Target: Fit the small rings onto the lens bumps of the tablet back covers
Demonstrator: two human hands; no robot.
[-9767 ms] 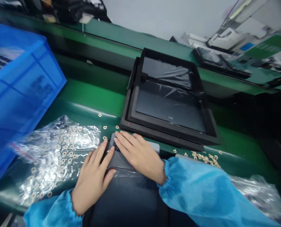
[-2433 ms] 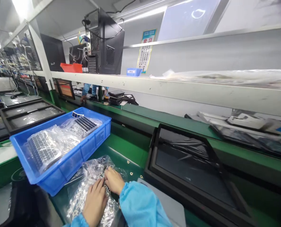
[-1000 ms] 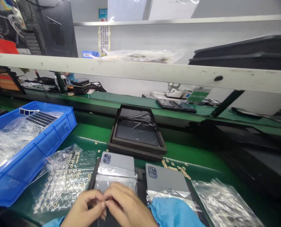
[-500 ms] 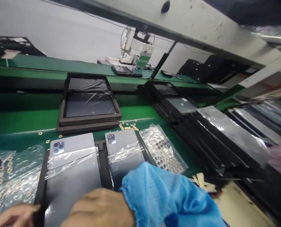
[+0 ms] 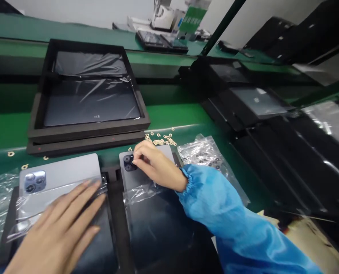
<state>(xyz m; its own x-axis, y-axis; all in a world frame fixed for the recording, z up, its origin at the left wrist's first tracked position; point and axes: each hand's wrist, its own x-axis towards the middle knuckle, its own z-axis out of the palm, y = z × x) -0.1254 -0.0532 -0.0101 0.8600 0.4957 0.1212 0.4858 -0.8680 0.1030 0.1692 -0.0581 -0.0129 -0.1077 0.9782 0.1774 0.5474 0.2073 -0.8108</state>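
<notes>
Two grey tablets lie back up side by side in a black foam tray (image 5: pixel 116 213), thin clear film over their lower parts. My left hand (image 5: pixel 61 228) is stretched out, fingers together and flat, over the film on the left tablet (image 5: pixel 72 167). My right hand (image 5: pixel 155 165), in a blue sleeve (image 5: pixel 221 198), is at the top of the right tablet (image 5: pixel 155 217). Its thumb and forefinger are pinched at the camera block (image 5: pixel 128 163); whatever they hold is hidden or too small to make out. Small cream-coloured rings (image 5: pixel 165 140) lie scattered just beyond.
Behind stands a black foam tray (image 5: pixel 89 135) with two film-wrapped tablets. Right of the tablets lies a clear bag (image 5: pixel 203 152) holding small rings; another clear bag (image 5: pixel 0 201) is at left. Black trays (image 5: pixel 223 110) with devices are stacked on the right.
My right hand has moved forward to the right tablet's camera block. My left hand has come over the left tablet from the left. The view has shifted closer and lower.
</notes>
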